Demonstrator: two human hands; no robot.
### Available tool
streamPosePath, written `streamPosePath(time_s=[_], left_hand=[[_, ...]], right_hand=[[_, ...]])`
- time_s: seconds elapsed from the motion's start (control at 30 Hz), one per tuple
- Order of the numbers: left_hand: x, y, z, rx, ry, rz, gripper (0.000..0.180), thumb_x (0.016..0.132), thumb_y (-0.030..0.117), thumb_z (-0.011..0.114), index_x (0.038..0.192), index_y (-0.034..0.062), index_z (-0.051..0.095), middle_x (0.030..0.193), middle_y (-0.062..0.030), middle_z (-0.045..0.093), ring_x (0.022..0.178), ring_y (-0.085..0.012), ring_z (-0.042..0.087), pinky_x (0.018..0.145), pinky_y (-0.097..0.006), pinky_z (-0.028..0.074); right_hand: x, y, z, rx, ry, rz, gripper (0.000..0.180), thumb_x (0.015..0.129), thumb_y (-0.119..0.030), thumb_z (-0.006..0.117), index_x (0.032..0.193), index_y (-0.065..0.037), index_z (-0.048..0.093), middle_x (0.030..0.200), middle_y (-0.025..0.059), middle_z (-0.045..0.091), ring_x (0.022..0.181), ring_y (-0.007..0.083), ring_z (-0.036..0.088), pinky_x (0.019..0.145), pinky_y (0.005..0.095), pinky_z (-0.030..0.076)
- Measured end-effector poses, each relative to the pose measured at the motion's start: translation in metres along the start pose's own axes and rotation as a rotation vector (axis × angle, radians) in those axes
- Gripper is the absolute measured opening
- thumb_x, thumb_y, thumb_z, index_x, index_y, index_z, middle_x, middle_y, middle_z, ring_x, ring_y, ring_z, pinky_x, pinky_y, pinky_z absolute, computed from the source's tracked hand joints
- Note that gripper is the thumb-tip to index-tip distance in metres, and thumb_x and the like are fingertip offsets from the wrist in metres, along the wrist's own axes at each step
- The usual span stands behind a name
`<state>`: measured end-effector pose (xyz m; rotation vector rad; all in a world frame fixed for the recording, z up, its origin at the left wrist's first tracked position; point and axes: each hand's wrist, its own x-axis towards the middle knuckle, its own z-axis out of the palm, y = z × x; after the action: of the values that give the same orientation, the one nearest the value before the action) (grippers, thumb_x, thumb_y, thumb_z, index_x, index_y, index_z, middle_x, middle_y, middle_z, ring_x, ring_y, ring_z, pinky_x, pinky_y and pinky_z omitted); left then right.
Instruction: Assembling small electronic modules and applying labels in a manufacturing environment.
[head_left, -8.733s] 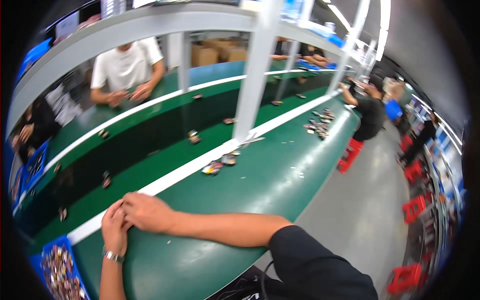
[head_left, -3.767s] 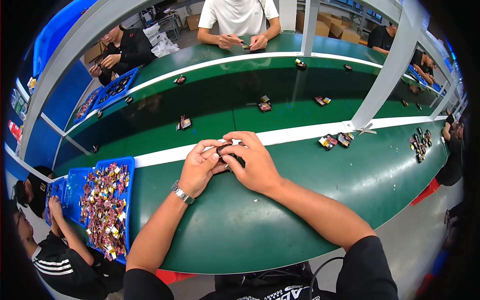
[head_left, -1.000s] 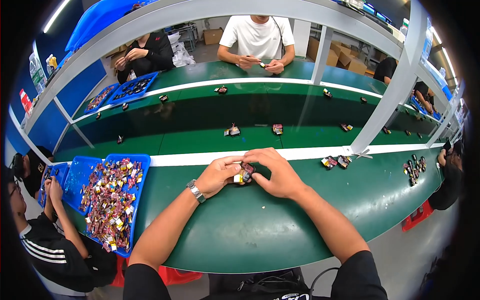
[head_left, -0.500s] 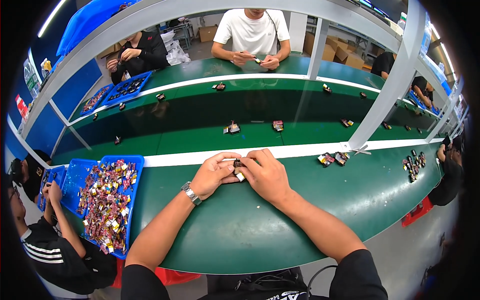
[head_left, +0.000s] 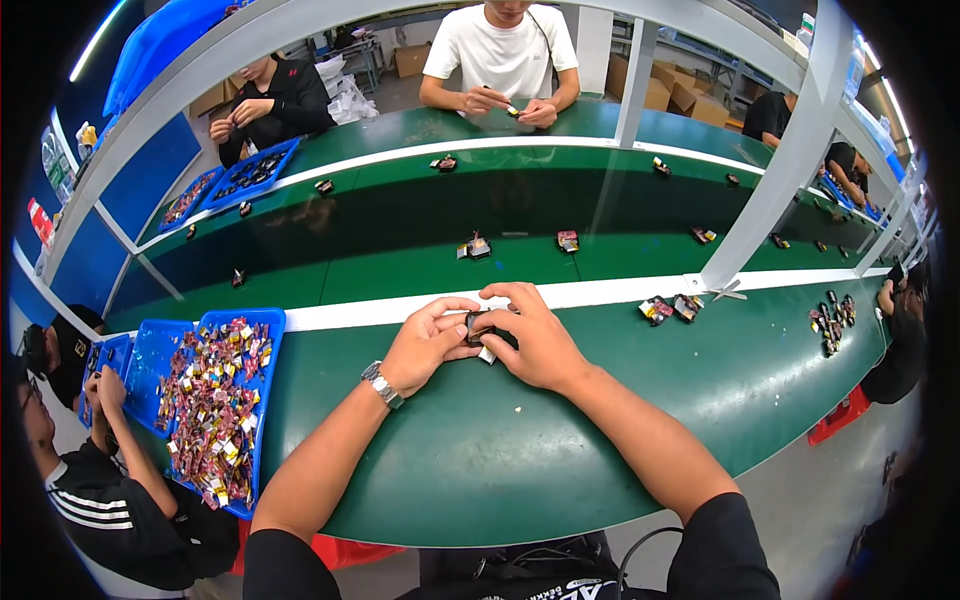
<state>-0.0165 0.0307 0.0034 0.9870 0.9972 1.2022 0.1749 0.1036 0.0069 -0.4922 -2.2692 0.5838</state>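
Over the near green bench, my left hand (head_left: 428,345), with a metal-band watch on its wrist, is closed on a small black part (head_left: 473,334) with a pale tab. My right hand (head_left: 532,340) meets it from the other side, its thumb and curled forefinger on the same part. Fingers hide much of the part, so its exact kind cannot be made out. A white tab (head_left: 487,355) shows under the right thumb. To the left, a blue tray (head_left: 279,345) holds a heap of small pink, white and yellow pieces.
Two small assemblies (head_left: 671,309) lie right of my hands, and a cluster of dark ones (head_left: 832,322) farther right. Beyond the white rail (head_left: 580,294), a green belt (head_left: 400,268) carries spaced pieces. A grey post (head_left: 765,170) rises at right. Co-workers sit around.
My right hand's fingers have lifted and arched more around the black part, which has turned in my grip. Pieces on the belt have shifted a little to the right.
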Motion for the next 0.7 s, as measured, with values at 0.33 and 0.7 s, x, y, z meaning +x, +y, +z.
streamPosePath(time_s=[0.33, 0.7], left_hand=[[-0.0009, -0.0003, -0.0055, 0.037, -0.115, 0.059, 0.038, 0.094, -0.003, 0.052, 0.131, 0.0029, 0.048, 0.126, -0.0137, 0.059, 0.112, -0.0172, 0.061, 0.095, -0.032, 0.055], [-0.0014, 0.0007, -0.004, 0.009, -0.083, 0.002, 0.033, 0.097, 0.002, 0.051, 0.13, 0.0044, 0.049, 0.125, -0.0125, 0.061, 0.112, -0.0169, 0.061, 0.094, -0.031, 0.054]], right_hand=[[0.0001, 0.0006, 0.0058, 0.093, 0.018, 0.15, 0.008, 0.084, -0.013, 0.069, 0.09, -0.008, 0.072, 0.121, 0.009, 0.059, 0.117, 0.0281, 0.052, 0.097, 0.0393, 0.045], [-0.0041, -0.0035, 0.0043, 0.22, -0.053, 0.138, 0.01, 0.082, -0.013, 0.068, 0.088, -0.006, 0.071, 0.121, 0.008, 0.058, 0.119, 0.0284, 0.05, 0.098, 0.039, 0.044]])
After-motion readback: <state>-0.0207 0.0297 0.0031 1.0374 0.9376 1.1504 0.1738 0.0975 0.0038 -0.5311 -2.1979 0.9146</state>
